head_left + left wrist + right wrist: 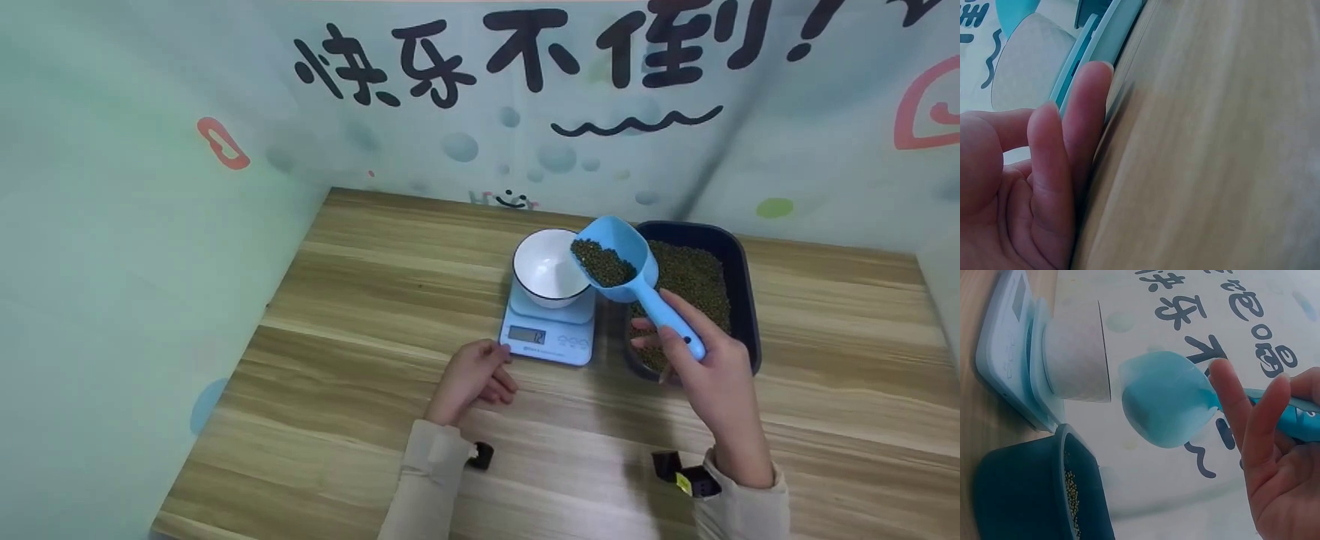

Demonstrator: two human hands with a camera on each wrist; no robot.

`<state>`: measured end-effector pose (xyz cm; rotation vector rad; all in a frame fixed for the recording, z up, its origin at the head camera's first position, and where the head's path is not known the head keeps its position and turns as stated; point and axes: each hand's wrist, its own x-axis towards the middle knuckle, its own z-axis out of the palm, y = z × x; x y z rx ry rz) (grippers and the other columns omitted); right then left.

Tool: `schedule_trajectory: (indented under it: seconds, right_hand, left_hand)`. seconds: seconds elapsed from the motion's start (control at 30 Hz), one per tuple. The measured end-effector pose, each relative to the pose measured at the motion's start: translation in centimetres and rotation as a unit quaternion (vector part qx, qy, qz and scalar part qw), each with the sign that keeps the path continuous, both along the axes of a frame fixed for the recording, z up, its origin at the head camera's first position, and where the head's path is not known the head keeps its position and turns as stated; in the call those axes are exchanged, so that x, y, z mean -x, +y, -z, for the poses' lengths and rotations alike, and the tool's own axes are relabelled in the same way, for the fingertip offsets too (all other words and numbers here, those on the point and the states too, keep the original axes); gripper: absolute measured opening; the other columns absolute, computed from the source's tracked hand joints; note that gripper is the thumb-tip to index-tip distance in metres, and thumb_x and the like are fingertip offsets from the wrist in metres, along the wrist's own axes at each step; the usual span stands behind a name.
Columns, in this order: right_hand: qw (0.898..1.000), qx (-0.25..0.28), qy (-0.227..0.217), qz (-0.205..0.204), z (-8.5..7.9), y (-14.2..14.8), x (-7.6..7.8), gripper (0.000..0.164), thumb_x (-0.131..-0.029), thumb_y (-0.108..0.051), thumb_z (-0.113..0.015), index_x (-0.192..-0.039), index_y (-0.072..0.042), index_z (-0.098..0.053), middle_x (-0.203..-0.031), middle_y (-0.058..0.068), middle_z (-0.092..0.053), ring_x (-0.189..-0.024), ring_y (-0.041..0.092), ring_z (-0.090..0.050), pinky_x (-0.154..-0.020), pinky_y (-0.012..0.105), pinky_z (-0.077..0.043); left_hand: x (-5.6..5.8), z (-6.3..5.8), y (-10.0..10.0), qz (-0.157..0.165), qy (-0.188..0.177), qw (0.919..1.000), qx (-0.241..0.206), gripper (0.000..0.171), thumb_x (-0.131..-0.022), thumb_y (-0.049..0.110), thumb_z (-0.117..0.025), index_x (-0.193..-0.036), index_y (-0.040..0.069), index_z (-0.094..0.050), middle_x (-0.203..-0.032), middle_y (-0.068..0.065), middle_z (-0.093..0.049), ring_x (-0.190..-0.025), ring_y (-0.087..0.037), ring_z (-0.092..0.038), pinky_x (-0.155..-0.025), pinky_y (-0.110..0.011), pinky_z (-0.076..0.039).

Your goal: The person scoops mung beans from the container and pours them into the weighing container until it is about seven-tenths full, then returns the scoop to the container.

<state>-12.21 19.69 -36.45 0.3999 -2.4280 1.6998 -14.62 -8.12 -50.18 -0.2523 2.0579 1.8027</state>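
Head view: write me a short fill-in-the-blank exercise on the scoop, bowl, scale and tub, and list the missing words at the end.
1. The scoop is gripped in the person's ____ hand.
2. The scoop's color is light ____.
3. The white bowl stands not beside the scale but ____ it.
4. In the head view, the scale is to the ____ of the dark tub of small grains.

Missing words: right; blue; on; left.

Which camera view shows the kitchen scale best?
The head view shows the kitchen scale from above, with its display. The right wrist view shows it turned sideways; the left wrist view, only its edge, partly behind fingers.
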Motion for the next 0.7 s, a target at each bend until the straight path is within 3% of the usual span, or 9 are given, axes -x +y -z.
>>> schedule_trajectory:
  seconds: [0.1, 0.27, 0.37, 0.53, 0.7]
  right_hand:
    - [1.0, -0.022, 0.012, 0.01, -0.3, -0.2, -0.1, 0.038, -0.092, -0.01, -0.049, -0.13, -0.01, -0.046, -0.096, 0.013, -0.066, -0.076, 0.022, -0.065, -0.041, 0.023, -0.046]
    - [0.997, -0.061, 0.046, 0.029, -0.6, -0.3, 0.1, 0.037, -0.091, -0.009, -0.05, -0.128, -0.006, -0.047, -0.093, 0.01, -0.067, -0.068, 0.007, -0.064, -0.042, 0.019, -0.045]
    - [0.995, -0.071, 0.059, 0.037, 0.0, 0.0, 0.6, 0.037, -0.091, -0.01, -0.051, -0.128, -0.008, -0.048, -0.093, 0.007, -0.067, -0.065, 0.004, -0.063, -0.041, 0.019, -0.045]
    - [0.993, -0.085, 0.069, 0.037, 1.5, 0.3, 1.3, 0.038, -0.09, -0.015, -0.053, -0.128, -0.014, -0.049, -0.092, 0.002, -0.068, -0.064, 0.011, -0.065, -0.04, 0.019, -0.044]
    - [0.988, -0.107, 0.097, 0.047, 2.0, 0.3, 1.5, 0.036, -0.089, -0.015, -0.054, -0.126, -0.014, -0.052, -0.089, 0.001, -0.068, -0.063, 0.006, -0.064, -0.039, 0.017, -0.041]
  left_hand:
    - [-0.1, -0.1, 0.0, -0.002, 0.0, 1.0, -0.001, 0.036, -0.093, 0.035, -0.046, -0.096, 0.001, -0.055, -0.069, -0.017, -0.065, -0.058, -0.027, -0.064, -0.047, -0.031, -0.052]
    - [0.0, -0.1, 0.2, -0.01, -0.009, 0.9999, -0.005, 0.034, -0.093, 0.035, -0.046, -0.095, 0.002, -0.056, -0.069, -0.016, -0.065, -0.058, -0.028, -0.064, -0.046, -0.03, -0.051]
    - [0.0, 0.0, 0.2, -0.007, -0.011, 0.9999, -0.004, 0.034, -0.093, 0.035, -0.046, -0.096, 0.003, -0.056, -0.07, -0.016, -0.065, -0.059, -0.028, -0.064, -0.047, -0.031, -0.052]
    - [0.0, 0.0, 0.1, -0.006, -0.008, 0.9999, 0.003, 0.033, -0.093, 0.034, -0.046, -0.095, 0.004, -0.056, -0.07, -0.015, -0.065, -0.059, -0.028, -0.065, -0.048, -0.032, -0.052]
    - [0.0, 0.1, 0.0, -0.001, -0.004, 0.9999, 0.012, 0.034, -0.093, 0.036, -0.046, -0.095, 0.004, -0.056, -0.07, -0.015, -0.065, -0.059, -0.027, -0.064, -0.048, -0.032, -0.052]
